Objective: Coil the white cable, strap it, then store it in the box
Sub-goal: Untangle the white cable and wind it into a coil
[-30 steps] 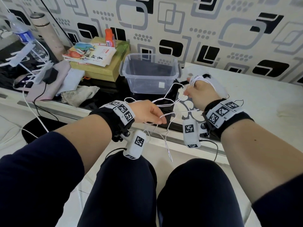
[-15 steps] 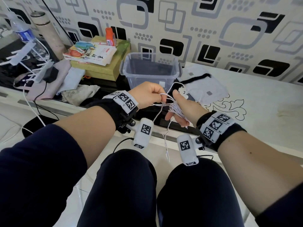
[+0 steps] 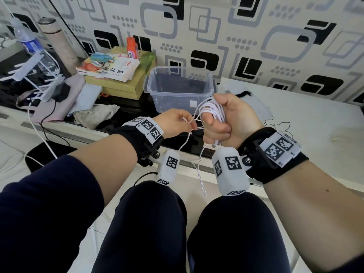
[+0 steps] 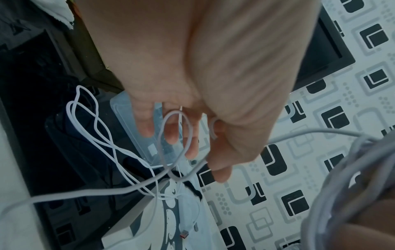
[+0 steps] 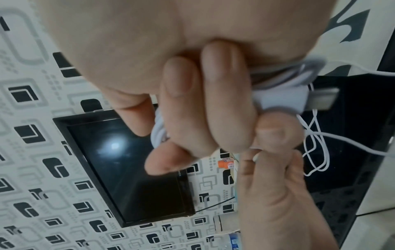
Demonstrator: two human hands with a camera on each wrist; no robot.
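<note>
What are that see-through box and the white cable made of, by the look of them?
The box looks like clear, slightly glossy plastic: the dark surface shows through its walls. The white cable seems to have a smooth, soft plastic or rubbery jacket, since it bends into tight loops in the right hand; its plug looks metallic.

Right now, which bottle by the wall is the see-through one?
The water bottle with the blue label, far left; the orange bottle and the tall flask are opaque.

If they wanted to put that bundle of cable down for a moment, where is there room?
The white surface right of the clear box lies bare beyond the grey cloth. The box itself looks empty. Left of it is crowded: books, a gold box, rags, bottles.
</note>
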